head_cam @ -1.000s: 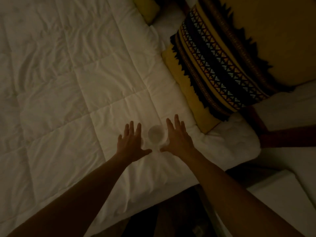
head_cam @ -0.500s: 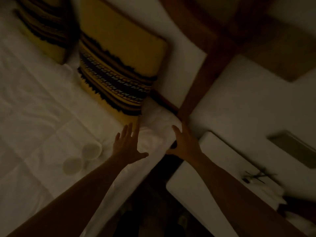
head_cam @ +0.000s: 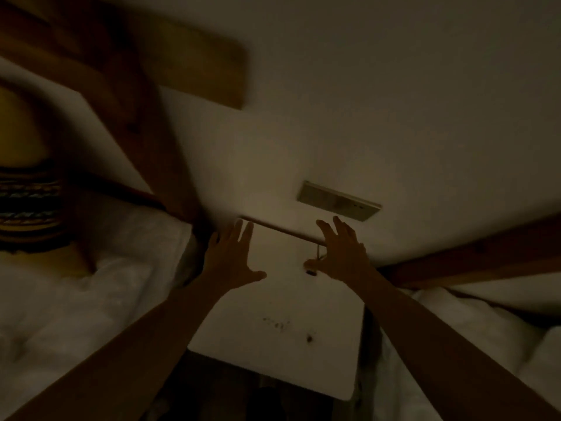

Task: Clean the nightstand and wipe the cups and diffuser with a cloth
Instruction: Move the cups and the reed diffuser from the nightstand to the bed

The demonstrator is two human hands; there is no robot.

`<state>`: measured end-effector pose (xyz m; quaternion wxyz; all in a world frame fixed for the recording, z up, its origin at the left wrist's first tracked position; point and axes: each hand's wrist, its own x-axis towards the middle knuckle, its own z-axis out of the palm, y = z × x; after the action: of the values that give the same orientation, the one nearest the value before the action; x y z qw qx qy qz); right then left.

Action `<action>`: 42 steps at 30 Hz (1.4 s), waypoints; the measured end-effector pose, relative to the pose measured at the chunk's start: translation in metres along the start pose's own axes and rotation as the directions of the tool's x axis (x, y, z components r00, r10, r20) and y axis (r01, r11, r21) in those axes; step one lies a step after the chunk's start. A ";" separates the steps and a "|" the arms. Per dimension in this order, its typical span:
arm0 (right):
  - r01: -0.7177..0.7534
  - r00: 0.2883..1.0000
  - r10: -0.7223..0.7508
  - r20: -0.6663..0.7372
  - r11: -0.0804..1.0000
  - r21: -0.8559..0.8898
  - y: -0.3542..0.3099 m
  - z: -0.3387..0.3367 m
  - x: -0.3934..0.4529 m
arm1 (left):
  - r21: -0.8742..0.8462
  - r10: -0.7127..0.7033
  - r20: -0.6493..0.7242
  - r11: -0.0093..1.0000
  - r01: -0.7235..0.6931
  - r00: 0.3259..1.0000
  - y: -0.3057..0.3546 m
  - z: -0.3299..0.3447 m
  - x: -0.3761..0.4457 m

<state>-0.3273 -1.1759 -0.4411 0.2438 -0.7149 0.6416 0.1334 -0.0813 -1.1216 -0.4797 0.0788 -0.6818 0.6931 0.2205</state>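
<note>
The room is dim. A white nightstand (head_cam: 273, 354) stands between two beds, with dark specks (head_cam: 276, 324) and a dark spot (head_cam: 309, 338) on its top. My left hand (head_cam: 230, 262) hovers open over the far left part of the top, fingers spread. Over the far right part my right hand (head_cam: 340, 253) is spread too, its thumb beside a small dark diffuser (head_cam: 312, 270) with thin reeds. The hand covers most of the diffuser, and I cannot tell whether they touch. No cups and no cloth are in view.
A white duvet (head_cam: 76, 305) covers the bed at left, with a yellow patterned pillow (head_cam: 27, 208) at its head. Another white bed (head_cam: 473, 332) lies at right. Brown wooden headboard beams (head_cam: 158, 153) run along the wall, which carries a switch plate (head_cam: 338, 200).
The view has swung right from the bed, where two cups stood on the duvet, to the nightstand. Both hands have left the cups and now reach over the nightstand's far end.
</note>
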 end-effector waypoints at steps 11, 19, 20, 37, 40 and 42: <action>-0.164 0.984 0.160 0.080 0.985 0.046 0.135 0.068 -0.010 | -0.109 0.085 0.259 0.992 -0.059 0.962 0.101 0.066 0.062; -0.112 0.988 0.112 0.106 0.994 -0.012 0.172 0.130 0.014 | -0.414 0.144 0.174 0.908 -0.061 0.974 0.120 0.139 0.104; -0.101 0.990 0.101 0.096 0.995 -0.008 0.171 0.135 0.018 | -0.495 0.140 0.154 0.868 -0.046 0.978 0.123 0.147 0.107; 0.074 0.992 -0.090 -0.085 0.981 -0.180 0.109 0.133 0.044 | -0.941 -0.164 0.060 0.321 0.111 0.985 0.086 0.143 0.085; 0.158 0.974 -0.189 -0.122 0.961 -0.229 0.068 0.119 0.047 | -0.928 -0.221 0.031 0.355 0.110 0.975 0.050 0.124 0.069; 0.212 0.959 -0.249 -0.132 0.946 -0.246 0.032 0.108 0.048 | -0.931 -0.241 0.012 0.352 0.099 0.970 0.022 0.107 0.053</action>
<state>-0.3383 -1.1630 -0.5622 0.1211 -0.8170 0.5511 0.1189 -0.1266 -1.1261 -0.5925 -0.3379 -0.6888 0.3791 0.5173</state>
